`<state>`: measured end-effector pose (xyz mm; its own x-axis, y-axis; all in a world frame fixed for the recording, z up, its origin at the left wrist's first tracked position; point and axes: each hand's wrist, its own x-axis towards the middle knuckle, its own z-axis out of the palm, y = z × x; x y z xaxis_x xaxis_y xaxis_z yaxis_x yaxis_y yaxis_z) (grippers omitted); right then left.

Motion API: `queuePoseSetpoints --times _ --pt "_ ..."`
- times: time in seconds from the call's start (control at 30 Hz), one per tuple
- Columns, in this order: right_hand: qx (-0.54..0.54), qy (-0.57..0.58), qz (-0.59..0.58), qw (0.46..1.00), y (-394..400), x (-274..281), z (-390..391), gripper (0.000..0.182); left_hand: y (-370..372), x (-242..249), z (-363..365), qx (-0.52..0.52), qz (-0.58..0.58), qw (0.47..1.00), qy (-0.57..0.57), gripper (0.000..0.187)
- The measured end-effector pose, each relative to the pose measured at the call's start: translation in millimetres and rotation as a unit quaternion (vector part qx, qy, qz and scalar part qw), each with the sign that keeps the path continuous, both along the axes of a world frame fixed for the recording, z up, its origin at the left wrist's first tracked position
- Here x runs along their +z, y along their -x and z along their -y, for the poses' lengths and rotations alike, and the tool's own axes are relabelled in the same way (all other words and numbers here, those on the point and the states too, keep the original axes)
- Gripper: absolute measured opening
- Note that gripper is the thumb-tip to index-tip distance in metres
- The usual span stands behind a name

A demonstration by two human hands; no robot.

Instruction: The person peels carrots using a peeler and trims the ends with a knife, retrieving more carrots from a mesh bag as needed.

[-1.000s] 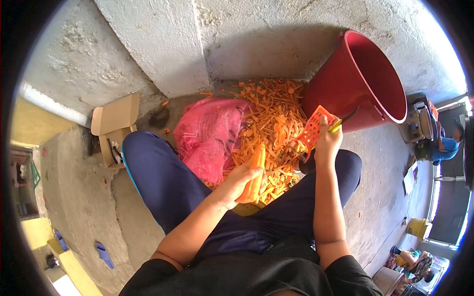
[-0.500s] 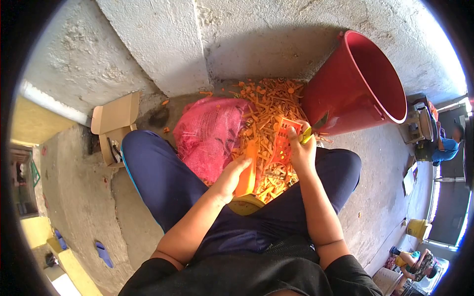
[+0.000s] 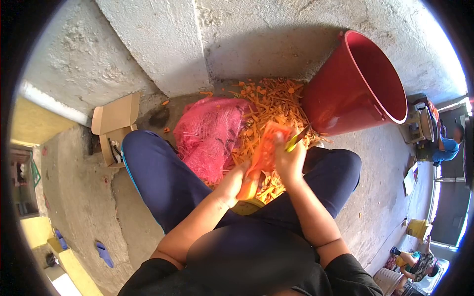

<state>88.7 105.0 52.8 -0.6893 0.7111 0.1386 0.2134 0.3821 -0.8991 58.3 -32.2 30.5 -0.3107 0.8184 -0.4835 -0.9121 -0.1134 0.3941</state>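
My left hand [image 3: 233,185] is closed around a peeled carrot [image 3: 249,188], held low between my knees. In my right hand [image 3: 290,160] is an orange plastic tool with holes [image 3: 269,145], blurred by motion; its exact kind I cannot make out. It lies over the upper part of the carrot. The same hand also grips a small knife with a yellow handle [image 3: 293,143], its dark blade pointing up and right, away from the carrot. Beneath both hands spreads a heap of orange carrot peelings [image 3: 276,101].
A pink mesh sack [image 3: 210,133] lies left of the peelings. A tall red bucket [image 3: 331,93] leans at the right by the wall. An open cardboard box [image 3: 116,116] is at left, with a blue slipper [image 3: 103,254] below. Two people are far right.
My right hand has moved left and down, bringing the orange tool from beside the carrot onto it. The knife blade now shows. My left hand stays about where it was.
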Motion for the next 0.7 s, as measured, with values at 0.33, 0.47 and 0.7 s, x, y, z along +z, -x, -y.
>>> queuePoseSetpoints --times 0.33,0.47,0.7 --pt "-0.134 -0.026 -0.064 0.989 13 -6 -63 0.018 3 4 6 -0.126 -0.229 0.965 0.002 0.031" --pt "-0.099 0.025 -0.026 0.994 6 -16 -87 0.018 6 3 12 -0.135 -0.278 0.951 0.024 0.033" --pt "0.247 0.057 0.203 0.946 -10 -17 -65 0.023 17 -5 14 -0.144 -0.586 0.753 0.263 0.036"
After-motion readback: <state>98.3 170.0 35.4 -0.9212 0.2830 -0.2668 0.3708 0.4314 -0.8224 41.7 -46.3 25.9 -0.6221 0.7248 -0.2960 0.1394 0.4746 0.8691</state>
